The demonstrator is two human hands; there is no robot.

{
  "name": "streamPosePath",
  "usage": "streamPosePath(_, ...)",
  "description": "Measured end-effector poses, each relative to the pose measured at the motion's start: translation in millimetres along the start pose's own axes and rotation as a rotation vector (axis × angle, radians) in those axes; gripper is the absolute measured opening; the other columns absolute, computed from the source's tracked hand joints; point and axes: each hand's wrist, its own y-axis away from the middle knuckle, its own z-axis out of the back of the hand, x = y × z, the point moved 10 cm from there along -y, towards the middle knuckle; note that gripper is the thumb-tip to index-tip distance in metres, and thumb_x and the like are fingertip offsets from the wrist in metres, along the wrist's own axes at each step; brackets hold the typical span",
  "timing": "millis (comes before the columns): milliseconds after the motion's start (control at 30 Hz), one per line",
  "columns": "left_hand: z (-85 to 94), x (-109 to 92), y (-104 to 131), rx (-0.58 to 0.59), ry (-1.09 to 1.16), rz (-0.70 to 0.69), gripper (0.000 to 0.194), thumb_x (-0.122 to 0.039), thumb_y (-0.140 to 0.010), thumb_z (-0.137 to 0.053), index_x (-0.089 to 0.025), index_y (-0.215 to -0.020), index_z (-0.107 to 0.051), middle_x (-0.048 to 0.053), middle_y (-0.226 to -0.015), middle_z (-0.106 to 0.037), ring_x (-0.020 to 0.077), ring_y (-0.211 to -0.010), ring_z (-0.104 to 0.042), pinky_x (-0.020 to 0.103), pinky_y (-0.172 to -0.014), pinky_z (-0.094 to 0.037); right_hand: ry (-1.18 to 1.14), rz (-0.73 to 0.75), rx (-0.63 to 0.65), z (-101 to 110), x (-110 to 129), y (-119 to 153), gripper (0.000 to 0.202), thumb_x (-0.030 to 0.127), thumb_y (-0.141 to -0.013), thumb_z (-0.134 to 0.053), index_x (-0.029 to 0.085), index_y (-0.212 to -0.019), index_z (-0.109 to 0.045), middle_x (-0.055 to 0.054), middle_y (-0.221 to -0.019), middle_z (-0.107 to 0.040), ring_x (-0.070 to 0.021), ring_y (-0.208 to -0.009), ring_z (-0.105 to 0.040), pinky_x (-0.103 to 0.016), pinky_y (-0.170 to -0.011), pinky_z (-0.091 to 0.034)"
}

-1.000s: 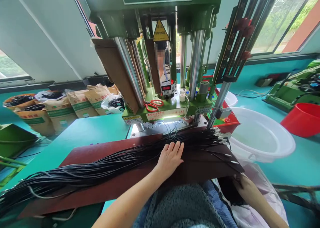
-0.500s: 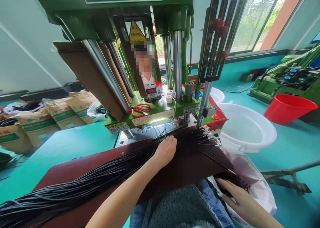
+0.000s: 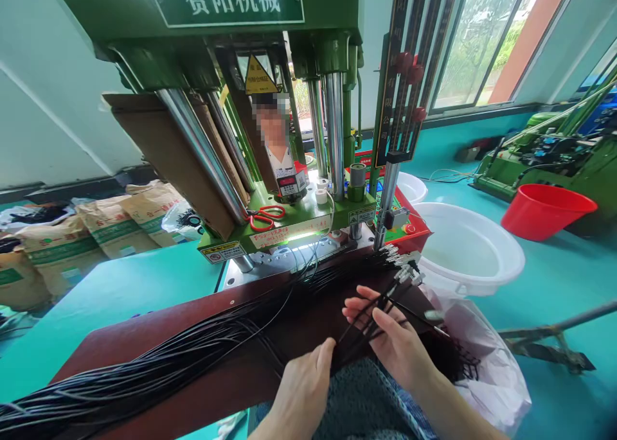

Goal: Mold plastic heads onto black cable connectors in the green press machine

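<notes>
Several black cables (image 3: 373,318) with pale connector ends (image 3: 409,274) are separated from the big bundle and lie across my two hands. My right hand (image 3: 393,337) has them between thumb and curled fingers, near the connector end. Lower and to the left, my left hand (image 3: 308,372) is closed on the same cables, thumb against fingers. Behind both hands the long bundle of black cables (image 3: 193,347) stretches over the dark red board (image 3: 116,334), its white-tipped ends (image 3: 388,254) at the right.
A green press (image 3: 308,218) stands ahead, with red-handled scissors (image 3: 265,218) on its ledge. On the right are a white tub (image 3: 511,260), a red bucket (image 3: 544,215) and a white bag (image 3: 501,363) beside the board. Paper sacks (image 3: 110,225) line the left wall.
My left hand has come off the bundle toward me, bringing several cables. My right hand has risen from beside my lap and now grips them too. The view has shifted slightly.
</notes>
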Motion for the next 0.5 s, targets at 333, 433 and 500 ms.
streamPosePath(333,26.1,-53,-44,0.336,0.988,0.004,0.029,-0.037,-0.084,-0.041,-0.016,-0.1,-0.053,0.001,-0.071,-0.057,0.011,-0.057,-0.052,0.022,-0.053,-0.042,0.253,0.0,-0.081,22,14,17,0.022,0.032,-0.08,-0.06,0.024,-0.101,-0.064,-0.005,-0.102,-0.065,-0.019,-0.092,-0.059,-0.034,-0.085,-0.043)
streamPosePath(433,27.4,-58,-77,0.305,1.118,0.062,0.024,-0.035,-0.082,-0.044,-0.014,-0.088,-0.053,-0.002,-0.062,-0.052,0.0079,-0.048,-0.046,0.019,-0.046,-0.037,0.248,0.069,-0.209,43,29,17,0.027,0.028,-0.075,-0.066,0.027,-0.102,-0.062,-0.002,-0.097,-0.065,-0.0171,-0.082,-0.06,-0.031,-0.075,-0.048)
streamPosePath(500,29.9,-58,-91,0.269,1.059,0.067,0.023,-0.036,-0.081,-0.045,-0.014,-0.082,-0.052,-0.002,-0.061,-0.054,0.0081,-0.048,-0.048,0.019,-0.046,-0.037,0.231,0.114,-0.291,58,40,18,0.019,0.028,-0.073,-0.068,0.025,-0.091,-0.064,-0.001,-0.084,-0.066,-0.0172,-0.075,-0.061,-0.03,-0.07,-0.05)
